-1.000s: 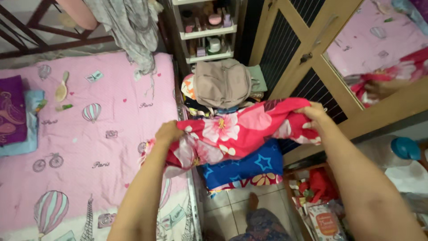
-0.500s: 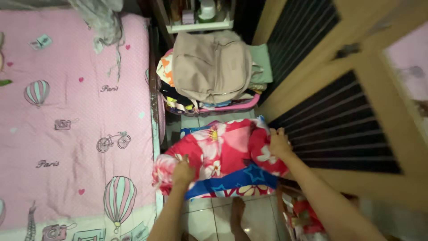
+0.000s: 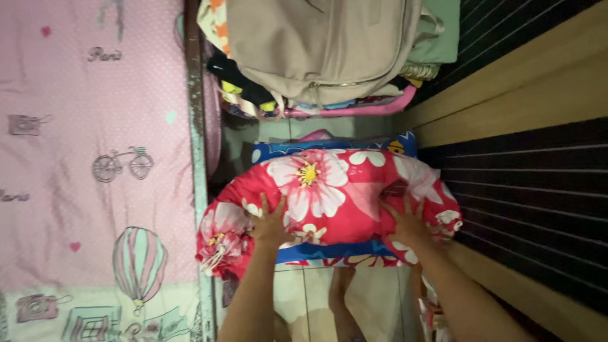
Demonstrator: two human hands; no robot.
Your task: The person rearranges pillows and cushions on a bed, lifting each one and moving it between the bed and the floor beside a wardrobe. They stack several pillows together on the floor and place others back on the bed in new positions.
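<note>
Fingers of both hands spread flat, pressing a red floral bundle: left hand near its left end, right hand toward its right. It already lies on a blue cloth, between the bed and a slatted door. A beige backpack sits beyond it.
</note>
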